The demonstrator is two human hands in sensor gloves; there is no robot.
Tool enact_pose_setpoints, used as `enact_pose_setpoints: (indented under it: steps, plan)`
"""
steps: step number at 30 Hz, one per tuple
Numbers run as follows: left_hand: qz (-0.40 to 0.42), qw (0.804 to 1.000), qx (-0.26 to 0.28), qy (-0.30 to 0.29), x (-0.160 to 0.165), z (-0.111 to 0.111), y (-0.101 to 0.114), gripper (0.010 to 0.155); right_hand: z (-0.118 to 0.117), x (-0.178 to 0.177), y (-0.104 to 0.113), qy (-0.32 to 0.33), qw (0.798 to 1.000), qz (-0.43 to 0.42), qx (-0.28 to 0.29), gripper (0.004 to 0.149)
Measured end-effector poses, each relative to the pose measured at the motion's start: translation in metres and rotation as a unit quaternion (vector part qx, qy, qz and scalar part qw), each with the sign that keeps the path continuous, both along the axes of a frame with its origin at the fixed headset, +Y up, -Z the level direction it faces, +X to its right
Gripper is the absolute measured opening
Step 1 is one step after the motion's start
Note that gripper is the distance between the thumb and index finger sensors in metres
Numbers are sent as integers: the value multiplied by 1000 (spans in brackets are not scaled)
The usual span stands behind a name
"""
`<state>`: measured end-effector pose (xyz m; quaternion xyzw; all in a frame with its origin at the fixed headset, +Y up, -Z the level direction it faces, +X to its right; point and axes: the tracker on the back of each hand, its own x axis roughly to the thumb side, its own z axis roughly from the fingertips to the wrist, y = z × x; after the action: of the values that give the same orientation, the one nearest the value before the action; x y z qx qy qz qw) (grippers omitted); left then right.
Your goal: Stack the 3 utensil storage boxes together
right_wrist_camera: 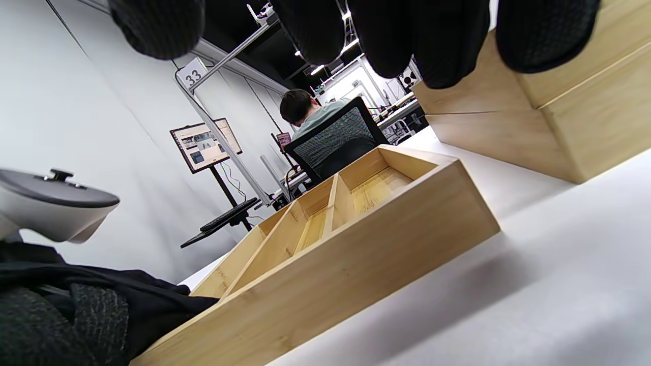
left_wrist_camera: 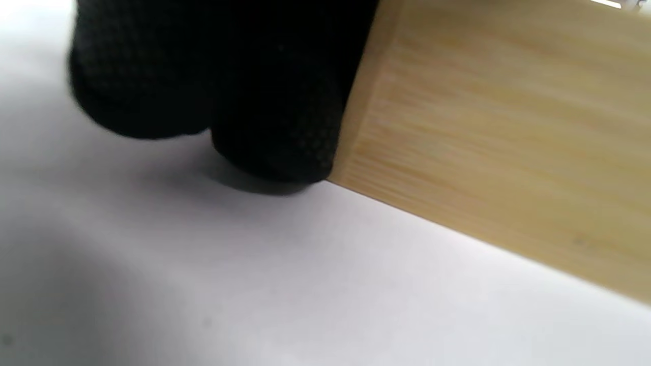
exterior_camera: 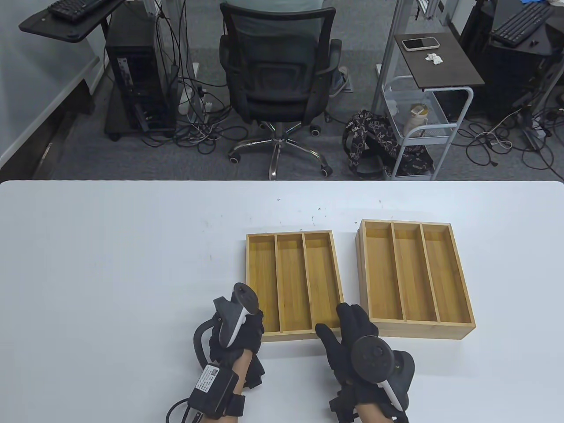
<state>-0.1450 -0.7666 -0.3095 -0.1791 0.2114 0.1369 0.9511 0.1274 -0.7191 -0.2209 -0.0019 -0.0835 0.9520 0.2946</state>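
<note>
- Single bamboo utensil box (exterior_camera: 293, 284) lies mid-table; two stacked boxes (exterior_camera: 416, 277) just to its right, a bare gap between.
- Left hand (exterior_camera: 233, 326) presses fingers (left_wrist_camera: 274, 127) against its near-left corner.
- Right hand (exterior_camera: 352, 339), fingers spread, at the near-right corner; contact unclear.

Left wrist cam was super close and kinda blurry. Two black gloved fingers (left_wrist_camera: 274, 101) of the left hand (left_wrist_camera: 213, 66) hung down from the top, and the nearer one was pressed against the corner of a bamboo storage box (left_wrist_camera: 488, 132), its tip right down at the white worktop (left_wrist_camera: 254, 284). The box's side wall ran off toward the right edge, and a soft shadow sat under the fingertip.
</note>
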Motion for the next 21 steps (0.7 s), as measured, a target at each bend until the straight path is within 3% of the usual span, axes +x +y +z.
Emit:
enact_pose_setpoints:
  steps: [6,14,21]
  plan:
    - [-16,999,24,-25,1,0,-2,48,0,2,0,-4,1000,-4,1,72]
    - [24,997,62,-31,-12,8,-2,46,0,5,2,-34,999,14,5,73]
    - [23,990,135,-23,-32,26,24,45,-1,11,3,-61,998,13,-10,76]
